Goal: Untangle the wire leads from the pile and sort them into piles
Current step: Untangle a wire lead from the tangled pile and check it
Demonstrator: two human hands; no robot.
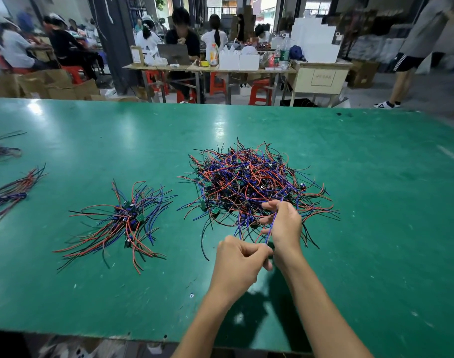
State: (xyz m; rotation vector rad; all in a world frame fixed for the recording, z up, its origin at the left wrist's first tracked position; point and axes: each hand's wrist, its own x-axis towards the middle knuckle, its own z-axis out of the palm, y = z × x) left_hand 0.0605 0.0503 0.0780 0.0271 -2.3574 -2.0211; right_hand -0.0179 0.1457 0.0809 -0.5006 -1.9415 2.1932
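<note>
Both our left hand (240, 257) and right hand (282, 223) pinch one blue lead (272, 226); tugging risks dragging the centre tangle (249, 179) along.

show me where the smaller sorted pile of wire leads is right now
In the head view, the smaller sorted pile lies on the green table, left of the big tangled pile and both hands.

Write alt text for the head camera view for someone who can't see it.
Two bare hands, the left hand and right hand, pull blue and red wire leads from a large tangled pile on a green table. A smaller sorted pile lies to its left.
</note>
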